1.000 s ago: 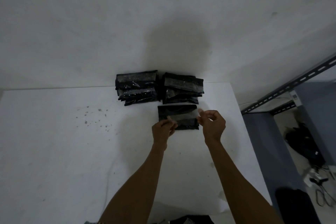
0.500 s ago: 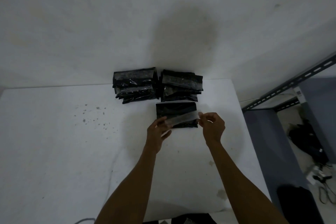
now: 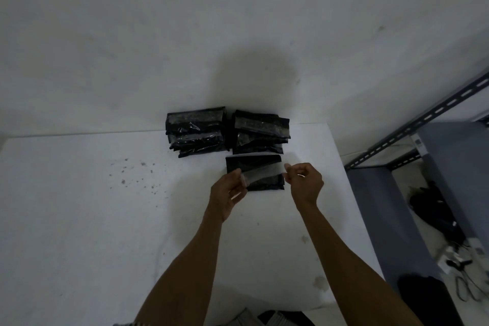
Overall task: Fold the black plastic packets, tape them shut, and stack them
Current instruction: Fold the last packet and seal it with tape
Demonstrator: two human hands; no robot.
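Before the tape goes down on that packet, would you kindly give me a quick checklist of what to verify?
1. Tape strip pinched at both ends by left hand and right hand: ok.
2. Strip stretched without visible twist: ok.
3. Strip held over the folded black packet: ok.
4. Packet lies flat on the white table: ok.
5. Fold seam lined up beneath the strip: cannot tell.

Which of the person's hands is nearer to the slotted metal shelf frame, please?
Right. The right hand pinches the tape strip at its end toward the slotted metal shelf frame; the left hand holds the far end.
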